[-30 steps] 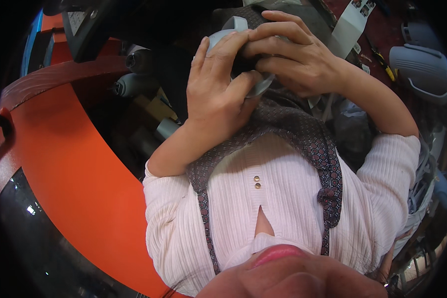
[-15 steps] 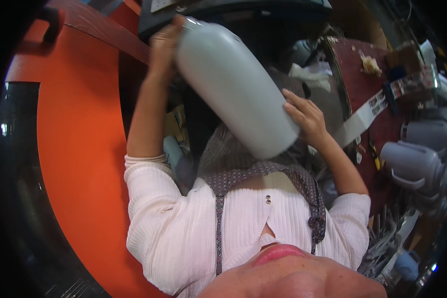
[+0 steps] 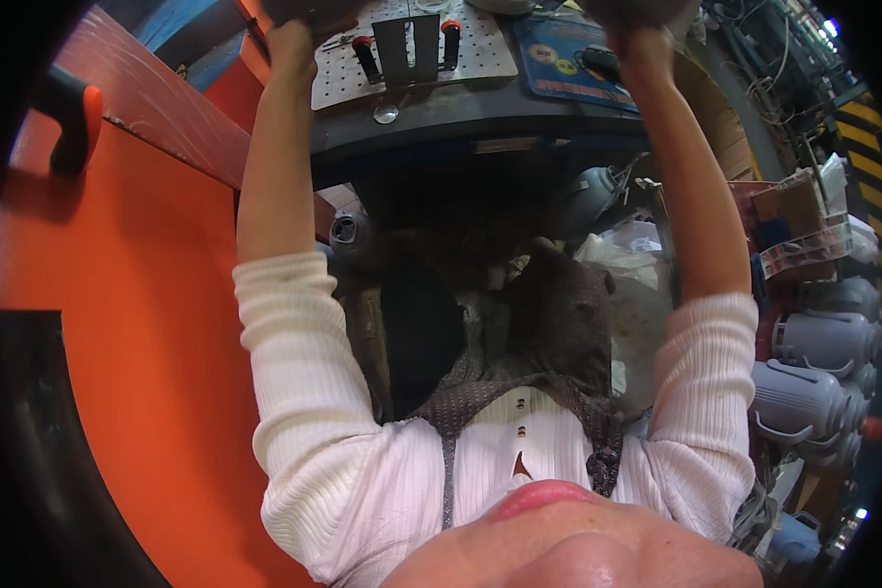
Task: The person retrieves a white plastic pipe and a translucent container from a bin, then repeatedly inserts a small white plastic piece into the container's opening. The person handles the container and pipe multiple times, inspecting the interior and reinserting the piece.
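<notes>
Both my arms stretch far forward over the workbench (image 3: 426, 113), with hands near the upper edge of the view. My left hand (image 3: 292, 44) is closed against a dark grey rounded thing (image 3: 312, 10), mostly cut off by that edge. Likewise, my right hand (image 3: 647, 51) is closed at a second dark grey rounded thing (image 3: 647, 12), also cut off and blurred. The fingers are largely hidden. Between the hands, a perforated white board (image 3: 485, 69) carries an upright black plate (image 3: 409, 51) flanked by two black, red-topped handles. The large pale grey cylinder is out of view.
Several grey-blue jugs with handles (image 3: 799, 400) lie stacked at right. A blue printed mat (image 3: 554, 64) lies on the bench. An orange panel (image 3: 157, 284) with a black handle (image 3: 73, 122) stands close on my left. Crumpled white plastic (image 3: 627, 250) sits below the bench.
Both arms swung forward and up from my chest to the bench. The pale grey cylinder held between both hands left the view; dark grey things now show at the hands.
</notes>
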Motion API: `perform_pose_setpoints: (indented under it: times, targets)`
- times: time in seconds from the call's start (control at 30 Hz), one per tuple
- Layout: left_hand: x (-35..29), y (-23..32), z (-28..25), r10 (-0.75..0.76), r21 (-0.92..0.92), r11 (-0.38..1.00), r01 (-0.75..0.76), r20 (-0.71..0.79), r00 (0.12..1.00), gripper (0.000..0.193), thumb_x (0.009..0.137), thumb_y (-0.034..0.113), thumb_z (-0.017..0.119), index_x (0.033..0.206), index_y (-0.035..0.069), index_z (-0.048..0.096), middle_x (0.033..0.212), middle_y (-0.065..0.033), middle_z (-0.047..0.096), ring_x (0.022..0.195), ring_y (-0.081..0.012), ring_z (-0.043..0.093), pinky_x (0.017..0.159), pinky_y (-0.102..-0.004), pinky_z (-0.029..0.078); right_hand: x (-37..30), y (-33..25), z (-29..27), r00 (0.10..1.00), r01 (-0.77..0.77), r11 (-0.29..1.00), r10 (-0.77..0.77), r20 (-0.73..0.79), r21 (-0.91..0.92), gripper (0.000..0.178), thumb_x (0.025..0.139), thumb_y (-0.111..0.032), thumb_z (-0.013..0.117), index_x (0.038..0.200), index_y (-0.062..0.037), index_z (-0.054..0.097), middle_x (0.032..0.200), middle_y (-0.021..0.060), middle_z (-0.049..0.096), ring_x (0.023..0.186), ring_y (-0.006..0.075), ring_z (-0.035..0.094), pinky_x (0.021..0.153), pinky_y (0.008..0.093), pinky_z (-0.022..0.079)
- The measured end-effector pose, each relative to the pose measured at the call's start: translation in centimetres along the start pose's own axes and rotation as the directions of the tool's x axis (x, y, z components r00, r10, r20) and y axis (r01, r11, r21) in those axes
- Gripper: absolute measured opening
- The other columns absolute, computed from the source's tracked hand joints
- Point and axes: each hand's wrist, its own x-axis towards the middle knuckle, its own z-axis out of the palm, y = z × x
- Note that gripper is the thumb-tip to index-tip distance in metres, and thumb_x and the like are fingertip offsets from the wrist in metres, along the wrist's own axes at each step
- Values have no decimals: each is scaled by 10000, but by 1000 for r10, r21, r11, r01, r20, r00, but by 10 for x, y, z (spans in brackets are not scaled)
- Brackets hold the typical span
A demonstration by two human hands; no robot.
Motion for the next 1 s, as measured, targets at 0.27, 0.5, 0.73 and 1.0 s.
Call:
perform_pose_setpoints:
  times: [0.27,0.5,0.73,1.0]
  targets:
    - [-125,-2,-70,162,-211,968,-135,114,980,465,973,213,549,1345,-61,501,1280,-256,590,1172,-434,606,1024,-547,517,28,132,129,969,246,677,-195,153,-694,244,747,-138,612,877,55,686,873,268,700,876,405,686,766,470,531]
    - [-225,-3,-98,288,-106,952,-287,-5,958,402,924,78,563,1317,6,518,1291,-140,567,1157,-290,580,1021,-427,473,-28,71,132,878,478,225,-86,471,-849,363,811,-139,583,1159,-53,632,910,230,705,854,425,689,730,525,538]
    - [-270,14,-98,330,26,944,-330,-14,944,528,862,-53,625,1356,94,513,1341,-71,540,1241,-269,524,1118,-436,394,-15,31,146,453,830,-227,-261,853,-510,354,909,-177,563,1237,-46,585,879,119,716,782,318,711,608,410,554]
    - [-309,-13,-122,66,-126,990,-67,-13,998,443,949,118,618,1377,75,512,1392,-112,533,1268,-248,515,1095,-412,417,-168,-67,81,528,517,821,-83,845,-242,613,874,-260,697,1403,-22,497,1182,150,639,1017,329,659,851,420,532]
